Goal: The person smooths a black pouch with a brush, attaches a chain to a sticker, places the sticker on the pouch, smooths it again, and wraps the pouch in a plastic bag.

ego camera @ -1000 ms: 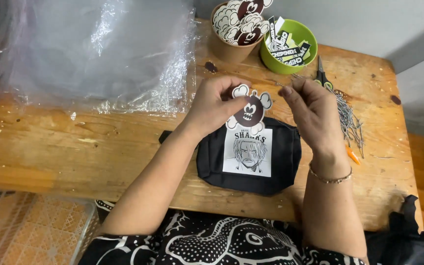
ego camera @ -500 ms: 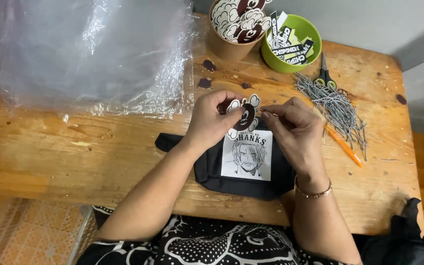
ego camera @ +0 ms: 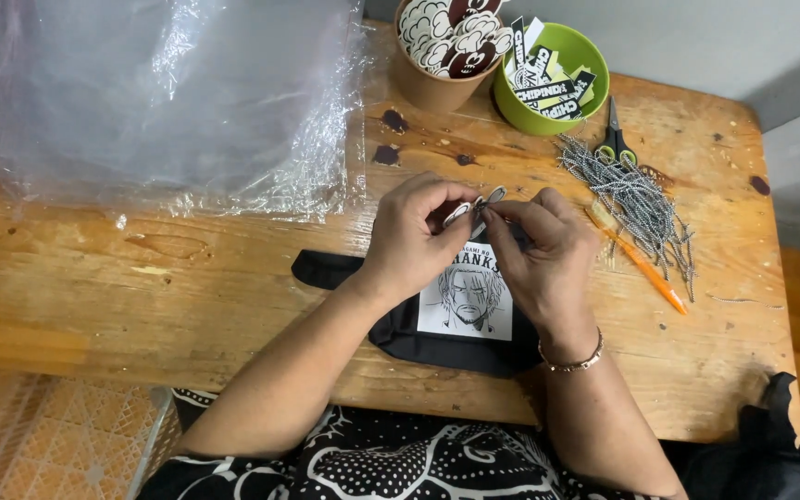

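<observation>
A small black pouch [ego camera: 400,329] with a white printed patch lies on the wooden table [ego camera: 141,296] in front of me. Both hands meet just above its top edge. My left hand [ego camera: 414,241] pinches a small dark-and-white cut-out charm [ego camera: 477,206], seen edge-on. The fingertips of my right hand [ego camera: 543,255] press against the same charm from the right. Whether the charm is joined to the pouch is hidden by my fingers.
A pile of clear plastic bags [ego camera: 159,102] covers the table's far left. At the back stand a brown cup of charms [ego camera: 446,46] and a green bowl of printed tags [ego camera: 553,79]. Scissors [ego camera: 615,139], a heap of ball chains [ego camera: 631,199] and an orange pen [ego camera: 636,259] lie to the right.
The charm faced the camera a second ago and is now turned edge-on between my fingers. My hands have drawn closer together over the pouch's top edge.
</observation>
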